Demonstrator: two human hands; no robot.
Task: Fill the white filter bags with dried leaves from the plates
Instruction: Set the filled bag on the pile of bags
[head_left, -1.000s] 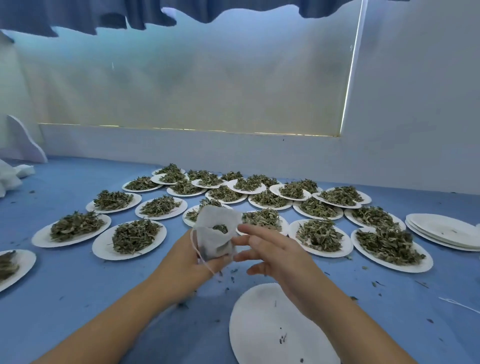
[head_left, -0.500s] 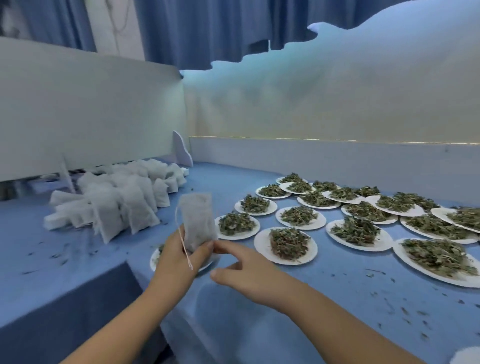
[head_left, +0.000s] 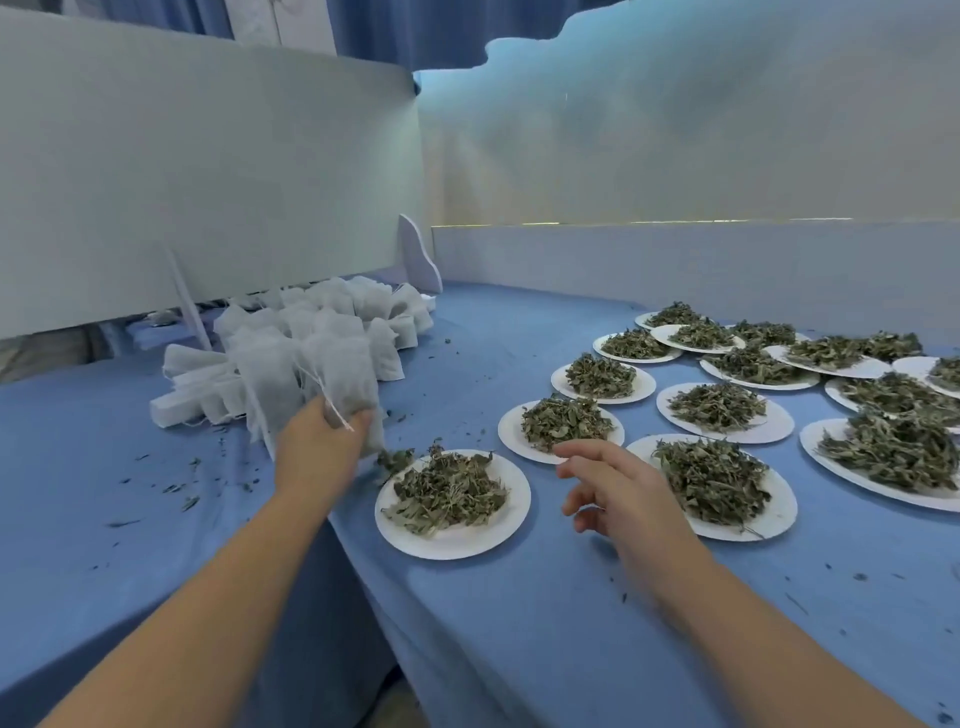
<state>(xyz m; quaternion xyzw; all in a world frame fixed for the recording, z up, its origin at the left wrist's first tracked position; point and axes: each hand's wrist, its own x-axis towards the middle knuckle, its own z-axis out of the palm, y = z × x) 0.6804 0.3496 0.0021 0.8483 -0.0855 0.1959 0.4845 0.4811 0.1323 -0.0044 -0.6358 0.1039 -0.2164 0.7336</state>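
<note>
My left hand (head_left: 319, 447) grips a filled white filter bag (head_left: 349, 382) by its lower end, its drawstring hanging over my fingers, right at the near edge of a pile of filled white bags (head_left: 311, 338) on the left table. My right hand (head_left: 618, 486) hovers with loosely curled fingers and holds nothing, between two white plates of dried leaves: the nearest plate (head_left: 457, 540) on its left and another plate (head_left: 769, 519) on its right. Several more plates of dried leaves (head_left: 717, 408) spread toward the right and back.
Two tables covered in blue cloth meet with a gap (head_left: 358, 597) between them under my left forearm. Loose leaf crumbs (head_left: 189, 501) lie scattered on the left table. White panels (head_left: 208, 182) wall in the back and left sides.
The view has turned further left. My left hand carried the filled bag out to the pile of bags. My right hand let go of the bag and drew back over the plates.
</note>
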